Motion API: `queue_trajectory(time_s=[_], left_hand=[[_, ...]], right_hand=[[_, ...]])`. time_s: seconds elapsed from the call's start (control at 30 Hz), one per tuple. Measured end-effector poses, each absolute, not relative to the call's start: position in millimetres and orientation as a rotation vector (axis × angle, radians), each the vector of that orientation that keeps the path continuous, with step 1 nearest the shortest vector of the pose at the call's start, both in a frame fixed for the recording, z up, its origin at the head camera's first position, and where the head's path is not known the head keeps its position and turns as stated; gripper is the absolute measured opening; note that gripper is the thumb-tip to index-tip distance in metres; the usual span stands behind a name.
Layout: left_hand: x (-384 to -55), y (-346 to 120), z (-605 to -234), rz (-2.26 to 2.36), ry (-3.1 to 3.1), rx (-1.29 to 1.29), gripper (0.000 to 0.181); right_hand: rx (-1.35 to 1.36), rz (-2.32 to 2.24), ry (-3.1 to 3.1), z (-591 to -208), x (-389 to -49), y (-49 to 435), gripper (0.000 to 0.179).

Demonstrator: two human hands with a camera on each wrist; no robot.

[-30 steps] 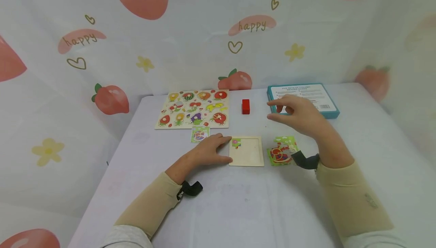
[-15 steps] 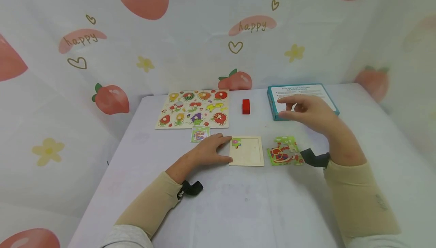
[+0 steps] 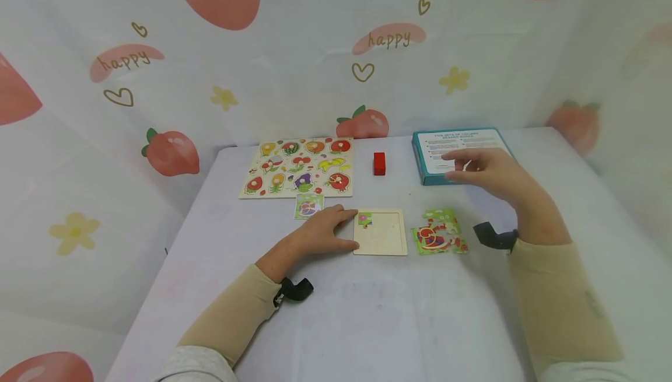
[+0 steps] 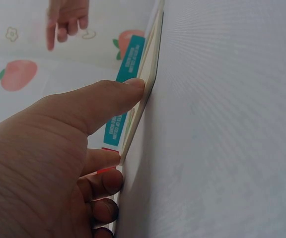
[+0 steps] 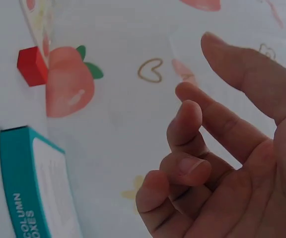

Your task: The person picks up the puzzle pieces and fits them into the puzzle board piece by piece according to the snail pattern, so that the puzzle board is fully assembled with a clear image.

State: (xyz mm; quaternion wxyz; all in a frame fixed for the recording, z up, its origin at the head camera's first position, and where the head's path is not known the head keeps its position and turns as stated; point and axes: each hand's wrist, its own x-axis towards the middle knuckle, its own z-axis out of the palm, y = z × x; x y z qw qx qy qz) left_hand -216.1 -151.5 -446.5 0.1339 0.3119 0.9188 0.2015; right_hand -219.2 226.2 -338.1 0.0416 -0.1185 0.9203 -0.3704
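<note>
There are two hands (image 3: 321,231) (image 3: 485,173), one tray (image 3: 385,236), one card (image 3: 304,207), one fruit board (image 3: 314,172), one block (image 3: 379,164), one box (image 3: 462,140).

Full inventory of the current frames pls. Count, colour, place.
tray: 1, pale wood, table centre
fitted piece: 1, green and pink, tray's far left corner
loose pieces: several, exact count unclear, green and red, right of tray
card: 1, mostly green, fruit board's near edge
fruit board: 1, pale, multicoloured fruit, far left
block: 1, red, between board and box
box: 1, teal and white, far right
table: 1, white, beneath everything
backdrop: white, fruit prints, behind table
wrist mounts: 2, black, at wrists
sleeves: 2, beige and pale grey, forearms
left hand: 1, at tray's left edge
right hand: 1, raised near box
</note>
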Motion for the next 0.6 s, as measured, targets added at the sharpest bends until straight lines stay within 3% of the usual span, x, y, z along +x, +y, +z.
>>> queue_trajectory(time_s=[0.6], left_hand=[[-217, -152, -449, 0.569, 2.675, 0.91, 0.079]], right_hand=[[-0.368, -1.143, 2.527, -376, -236, 241, 0.053]])
